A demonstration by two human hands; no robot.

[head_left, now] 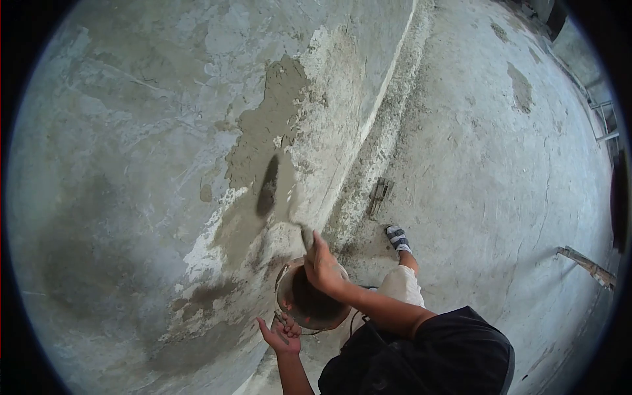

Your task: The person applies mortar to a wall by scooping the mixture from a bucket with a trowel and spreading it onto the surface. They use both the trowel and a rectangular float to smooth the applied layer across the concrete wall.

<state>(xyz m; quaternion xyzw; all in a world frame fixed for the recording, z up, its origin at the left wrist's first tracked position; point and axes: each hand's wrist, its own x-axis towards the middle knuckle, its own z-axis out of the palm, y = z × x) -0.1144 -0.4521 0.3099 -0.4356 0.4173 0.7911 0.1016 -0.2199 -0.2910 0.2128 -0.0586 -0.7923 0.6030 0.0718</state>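
My right hand [321, 266] is wrapped round the handle of a trowel [268, 187], whose dark blade lies against or just over a patch of damp grey mortar [266, 122] on the wall. Below and left of it, my left hand [284, 334] is palm up with its fingers apart, and grey mortar is smeared on the palm and fingers. A round bucket [313, 306] with a dark inside stands between the two hands, partly covered by my right hand and forearm.
The rough wall [131, 164] fills the left side and meets the concrete floor [474, 171] along a pale edge. A small metal tool [380, 191] lies near my sandalled foot [397, 238]. A wooden piece [588, 265] is at the far right.
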